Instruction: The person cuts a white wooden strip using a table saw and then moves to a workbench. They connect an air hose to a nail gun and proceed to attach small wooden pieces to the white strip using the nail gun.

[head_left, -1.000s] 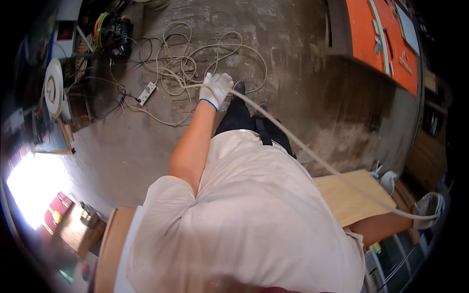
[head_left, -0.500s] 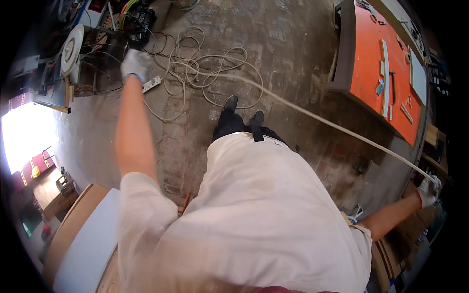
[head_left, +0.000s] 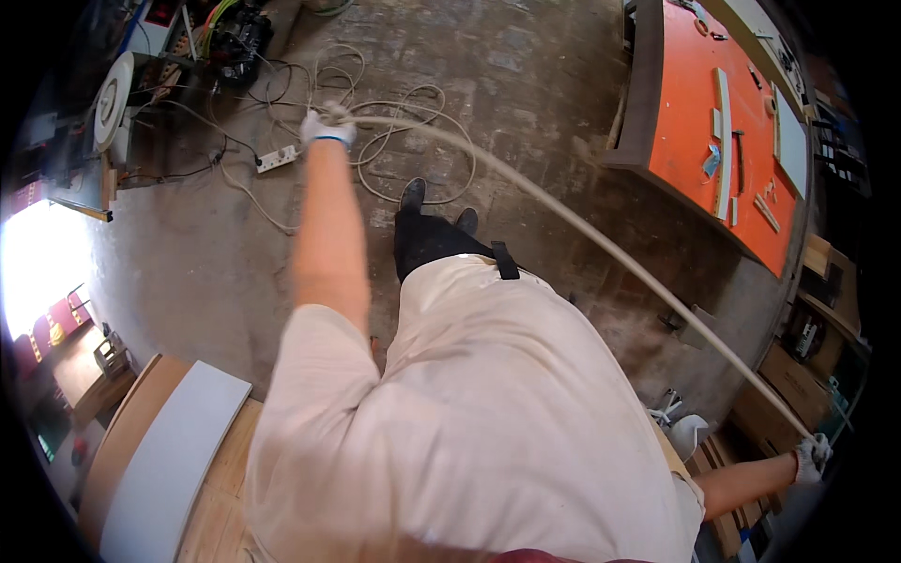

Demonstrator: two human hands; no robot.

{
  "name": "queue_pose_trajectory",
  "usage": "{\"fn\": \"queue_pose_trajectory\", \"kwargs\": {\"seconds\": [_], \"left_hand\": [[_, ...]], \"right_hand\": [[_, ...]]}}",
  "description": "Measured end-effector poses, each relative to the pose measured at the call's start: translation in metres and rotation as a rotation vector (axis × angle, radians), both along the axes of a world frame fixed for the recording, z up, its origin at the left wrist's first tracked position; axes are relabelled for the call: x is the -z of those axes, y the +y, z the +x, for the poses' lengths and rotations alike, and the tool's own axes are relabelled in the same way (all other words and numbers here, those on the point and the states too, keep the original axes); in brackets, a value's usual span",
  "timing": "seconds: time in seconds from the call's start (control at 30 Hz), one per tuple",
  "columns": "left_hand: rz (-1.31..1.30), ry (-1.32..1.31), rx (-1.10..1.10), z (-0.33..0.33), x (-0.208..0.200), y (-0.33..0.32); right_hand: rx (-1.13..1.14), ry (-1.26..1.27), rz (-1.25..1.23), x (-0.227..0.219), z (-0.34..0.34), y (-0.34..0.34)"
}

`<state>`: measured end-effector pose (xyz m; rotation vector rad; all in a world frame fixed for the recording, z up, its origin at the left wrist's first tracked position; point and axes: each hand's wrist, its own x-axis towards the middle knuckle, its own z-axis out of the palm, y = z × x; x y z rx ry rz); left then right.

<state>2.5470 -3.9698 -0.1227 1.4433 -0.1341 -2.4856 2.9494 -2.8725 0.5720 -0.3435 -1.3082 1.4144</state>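
A long beige cord [head_left: 582, 221] stretches taut across the view from my left hand to my right hand. My left hand [head_left: 328, 129], in a white glove with a blue cuff, closes round it above the floor, ahead and to the left. At the far right my gloved right hand [head_left: 813, 458] grips the cord, low beside the shelving. Loose coils [head_left: 413, 141] of the cord lie on the floor beyond my shoes. A white power strip [head_left: 278, 159] is just left of my left hand.
An orange-topped workbench [head_left: 690, 113] with strips, a hammer and tape stands at right. A machine with a pale disc [head_left: 114, 101] and dark wiring is at the upper left. White and brown panels [head_left: 178, 460] lie at lower left. Cardboard boxes [head_left: 793, 385] are at right.
My left hand has moved right from beside the power strip and taken hold of the cord. My right hand has gone lower, pulling the cord with it. The view has shifted a little.
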Motion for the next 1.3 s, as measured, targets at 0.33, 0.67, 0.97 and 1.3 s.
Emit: {"fn": "queue_pose_trajectory", "kwargs": {"seconds": [0.33,0.67,0.97,1.3], "left_hand": [[-1.669,-0.038,0.257,-0.015,-0.511,-0.269],[-2.349,-0.429,0.443,0.099,-0.679,-0.104],[-1.890,-0.428,1.108,0.148,-0.560,0.025],[-1.568,-0.723,2.092,0.246,-0.196,0.065]], "right_hand": [[-0.333,-0.620,-0.254,0.359,-0.210,-0.175],[-0.908,-0.614,-0.369,0.377,-0.360,-0.407],[-1.008,-0.629,-0.144,0.360,-0.352,-0.474],[-1.367,-0.713,0.279,0.363,-0.392,-0.602]]}}
